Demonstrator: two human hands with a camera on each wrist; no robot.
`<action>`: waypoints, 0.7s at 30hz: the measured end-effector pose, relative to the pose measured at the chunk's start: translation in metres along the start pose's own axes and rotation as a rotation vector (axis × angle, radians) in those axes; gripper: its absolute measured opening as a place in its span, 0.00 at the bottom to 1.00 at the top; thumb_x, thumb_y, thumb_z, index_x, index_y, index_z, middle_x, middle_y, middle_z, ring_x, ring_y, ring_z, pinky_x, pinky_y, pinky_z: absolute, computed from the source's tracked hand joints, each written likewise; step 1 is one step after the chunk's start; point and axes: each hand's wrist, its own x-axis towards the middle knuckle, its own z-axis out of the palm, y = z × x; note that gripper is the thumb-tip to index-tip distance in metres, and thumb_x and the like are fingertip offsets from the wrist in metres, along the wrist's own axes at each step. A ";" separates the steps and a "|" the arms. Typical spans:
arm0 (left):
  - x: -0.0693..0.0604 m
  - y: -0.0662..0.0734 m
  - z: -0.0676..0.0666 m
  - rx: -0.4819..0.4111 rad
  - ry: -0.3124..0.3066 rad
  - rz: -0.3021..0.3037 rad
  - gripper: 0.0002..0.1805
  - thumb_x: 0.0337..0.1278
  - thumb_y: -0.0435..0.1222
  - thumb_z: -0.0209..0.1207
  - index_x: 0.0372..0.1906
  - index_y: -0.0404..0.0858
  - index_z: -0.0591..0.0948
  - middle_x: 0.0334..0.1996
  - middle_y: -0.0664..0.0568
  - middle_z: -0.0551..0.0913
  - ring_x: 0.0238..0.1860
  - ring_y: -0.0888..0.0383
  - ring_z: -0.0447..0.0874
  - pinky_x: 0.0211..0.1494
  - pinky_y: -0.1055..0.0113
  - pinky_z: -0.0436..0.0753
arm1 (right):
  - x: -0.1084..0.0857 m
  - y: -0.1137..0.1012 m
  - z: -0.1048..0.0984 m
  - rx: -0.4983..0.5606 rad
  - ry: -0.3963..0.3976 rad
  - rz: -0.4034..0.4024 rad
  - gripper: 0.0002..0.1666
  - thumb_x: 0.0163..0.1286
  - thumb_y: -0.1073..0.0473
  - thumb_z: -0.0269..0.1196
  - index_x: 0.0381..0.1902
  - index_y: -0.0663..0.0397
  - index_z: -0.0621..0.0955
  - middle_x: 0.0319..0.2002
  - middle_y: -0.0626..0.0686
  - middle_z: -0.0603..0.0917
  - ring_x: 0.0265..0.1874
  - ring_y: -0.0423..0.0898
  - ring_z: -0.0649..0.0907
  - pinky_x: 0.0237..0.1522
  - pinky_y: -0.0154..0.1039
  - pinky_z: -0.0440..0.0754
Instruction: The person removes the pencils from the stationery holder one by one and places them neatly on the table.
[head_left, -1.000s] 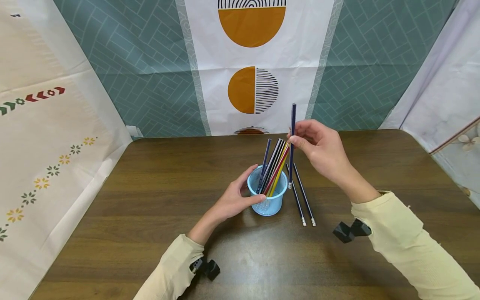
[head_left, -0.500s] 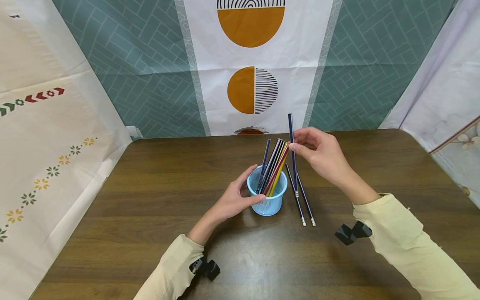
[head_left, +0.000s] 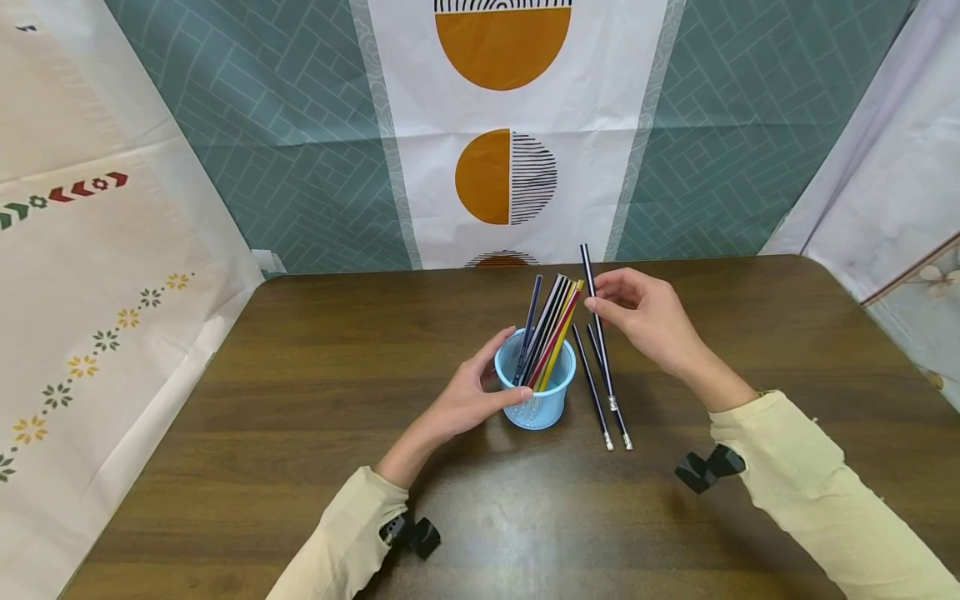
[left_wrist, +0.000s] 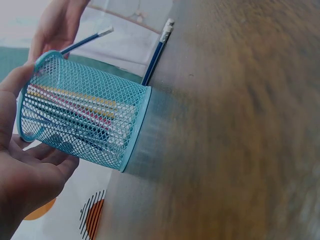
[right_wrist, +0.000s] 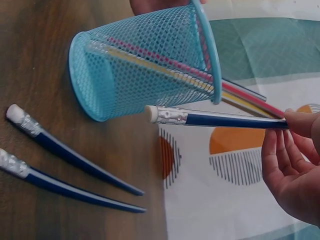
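My left hand (head_left: 472,396) grips the rim and side of a light blue mesh pencil cup (head_left: 542,410) standing on the table. Several pencils (head_left: 551,329) in navy, black, red and yellow lean to the right inside it. Between thumb and fingers, my right hand (head_left: 645,312) pinches a navy striped pencil (head_left: 600,333), its white eraser end pointing down, to the right of the cup. In the right wrist view that pencil (right_wrist: 225,120) is held apart from the table. Two more navy pencils, a left one (head_left: 592,387) and a right one (head_left: 619,417), lie beside the cup.
A brown wooden table (head_left: 315,467) spreads around the cup. A patterned cloth (head_left: 300,150) hangs behind its far edge, with pale cloths at the left (head_left: 97,333) and right (head_left: 885,167). Black wrist cameras sit at both sleeves.
My right hand has come down and slightly to the right with its pencil, whose eraser end now stands over the right-hand lying pencil. The left hand and cup have stayed put.
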 end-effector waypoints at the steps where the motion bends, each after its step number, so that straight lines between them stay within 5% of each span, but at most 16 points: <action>1: 0.000 0.000 0.000 0.001 0.001 0.000 0.44 0.56 0.34 0.67 0.75 0.43 0.57 0.66 0.42 0.67 0.62 0.48 0.70 0.63 0.53 0.70 | 0.000 0.001 0.000 -0.001 -0.001 0.005 0.16 0.67 0.63 0.65 0.49 0.67 0.78 0.38 0.59 0.83 0.34 0.52 0.83 0.34 0.28 0.76; 8: 0.000 0.001 0.000 -0.013 0.000 0.002 0.44 0.56 0.33 0.66 0.75 0.43 0.57 0.66 0.42 0.67 0.62 0.48 0.70 0.63 0.54 0.70 | -0.002 0.009 0.000 0.007 -0.014 0.031 0.16 0.67 0.63 0.65 0.49 0.68 0.78 0.39 0.61 0.83 0.34 0.43 0.80 0.34 0.27 0.78; 21: 0.000 0.002 0.001 -0.002 0.002 -0.014 0.44 0.56 0.33 0.66 0.75 0.44 0.56 0.67 0.43 0.66 0.64 0.48 0.69 0.64 0.54 0.69 | -0.005 0.023 0.003 -0.051 -0.035 0.091 0.18 0.67 0.62 0.64 0.50 0.68 0.78 0.41 0.62 0.83 0.39 0.52 0.79 0.34 0.30 0.76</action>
